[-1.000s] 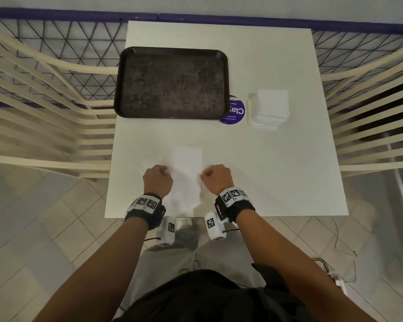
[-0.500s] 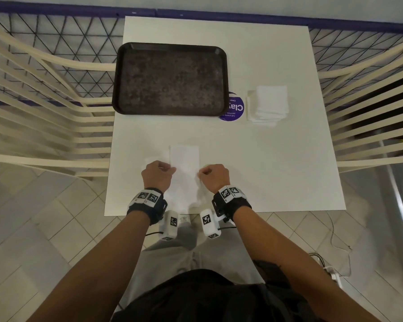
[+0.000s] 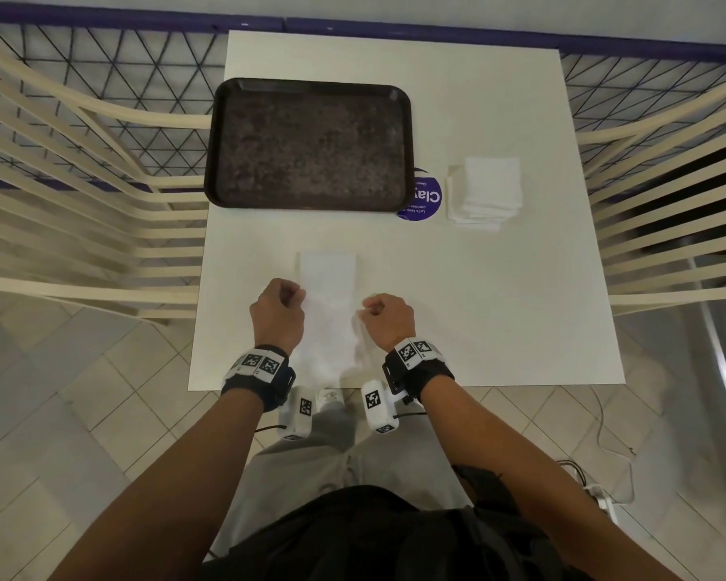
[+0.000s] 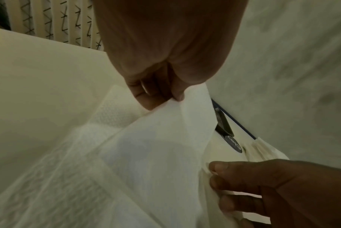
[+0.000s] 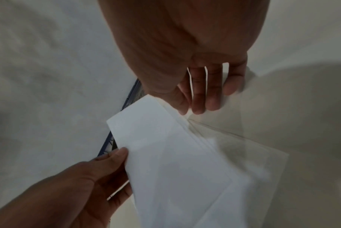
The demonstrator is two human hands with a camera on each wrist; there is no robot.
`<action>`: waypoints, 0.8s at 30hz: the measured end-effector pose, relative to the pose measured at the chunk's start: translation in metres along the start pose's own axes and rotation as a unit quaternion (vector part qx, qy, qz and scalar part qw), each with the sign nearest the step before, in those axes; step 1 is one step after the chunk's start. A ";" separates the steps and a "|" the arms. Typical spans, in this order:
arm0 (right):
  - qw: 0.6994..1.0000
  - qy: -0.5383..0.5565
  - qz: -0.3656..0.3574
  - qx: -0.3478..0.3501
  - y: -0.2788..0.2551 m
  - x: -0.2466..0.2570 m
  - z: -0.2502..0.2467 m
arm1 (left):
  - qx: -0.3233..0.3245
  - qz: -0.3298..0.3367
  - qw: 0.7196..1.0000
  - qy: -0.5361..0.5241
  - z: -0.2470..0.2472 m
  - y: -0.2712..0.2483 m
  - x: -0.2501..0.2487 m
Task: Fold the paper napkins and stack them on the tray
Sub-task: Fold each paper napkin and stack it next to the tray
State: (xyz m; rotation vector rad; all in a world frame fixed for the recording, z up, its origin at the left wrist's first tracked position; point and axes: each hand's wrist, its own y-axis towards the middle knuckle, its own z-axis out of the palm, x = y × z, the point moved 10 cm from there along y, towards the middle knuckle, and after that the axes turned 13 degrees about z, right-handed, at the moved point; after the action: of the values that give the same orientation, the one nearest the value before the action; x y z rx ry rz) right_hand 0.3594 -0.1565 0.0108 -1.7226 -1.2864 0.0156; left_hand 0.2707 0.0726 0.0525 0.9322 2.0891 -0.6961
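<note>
A white paper napkin [image 3: 328, 304] lies lengthwise on the white table [image 3: 499, 295] near its front edge, partly folded into a narrow strip. My left hand [image 3: 279, 306] pinches its left edge between thumb and fingers [image 4: 156, 98]. My right hand [image 3: 384, 314] pinches the right edge, with its fingertips [image 5: 198, 106] curled on the paper. The napkin [image 5: 177, 162] spans between both hands. A dark empty tray [image 3: 309, 144] sits at the far left of the table. A stack of white napkins [image 3: 485, 192] rests to the right of the tray.
A round purple sticker [image 3: 426, 199] shows between tray and napkin stack. Cream slatted chairs [image 3: 80, 211] flank the table on both sides. A black mesh fence [image 3: 114, 77] with a purple rail runs behind. Tiled floor and a cable [image 3: 604, 438] lie at the lower right.
The left flap of the napkin has come over onto the middle, so the napkin looks narrower. Both hands have stayed at its edges, shifting slightly.
</note>
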 end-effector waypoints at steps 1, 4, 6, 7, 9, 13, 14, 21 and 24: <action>1.000 0.013 -0.006 -0.004 -0.001 0.002 -0.001 | -0.002 0.005 1.000 -0.014 0.000 0.000 -0.001; 0.997 0.058 -0.054 -0.016 -0.005 0.015 -0.007 | -0.001 0.004 0.999 -0.051 0.002 0.000 -0.002; 0.993 0.092 -0.074 -0.006 -0.008 0.023 -0.009 | -0.006 -0.001 0.998 -0.064 0.001 0.000 -0.003; 0.992 0.103 -0.079 0.002 -0.009 0.026 -0.009 | -0.010 -0.004 0.998 -0.068 0.001 0.000 -0.003; 0.989 0.116 -0.089 0.014 -0.010 0.030 -0.010 | -0.014 -0.009 0.997 -0.076 0.002 -0.001 -0.002; 0.986 0.142 -0.079 0.026 -0.008 0.026 -0.009 | -0.009 -0.006 0.996 -0.088 0.006 -0.003 -0.001; 0.987 0.140 -0.075 0.015 -0.007 0.024 -0.010 | -0.006 -0.003 0.996 -0.089 0.007 -0.004 -0.001; 0.991 0.118 -0.054 0.030 -0.001 0.020 -0.002 | 0.001 0.016 0.994 -0.104 0.006 -0.006 -0.001; 0.989 0.129 -0.063 0.026 -0.003 0.021 -0.002 | -0.003 0.012 0.994 -0.109 0.003 -0.008 0.000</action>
State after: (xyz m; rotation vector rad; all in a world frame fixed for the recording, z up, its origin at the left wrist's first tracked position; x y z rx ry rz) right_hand 0.3677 -0.1422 0.0246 -1.5406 -1.1885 -0.2374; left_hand 0.2659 0.0658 0.0519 0.8356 1.8840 -0.7443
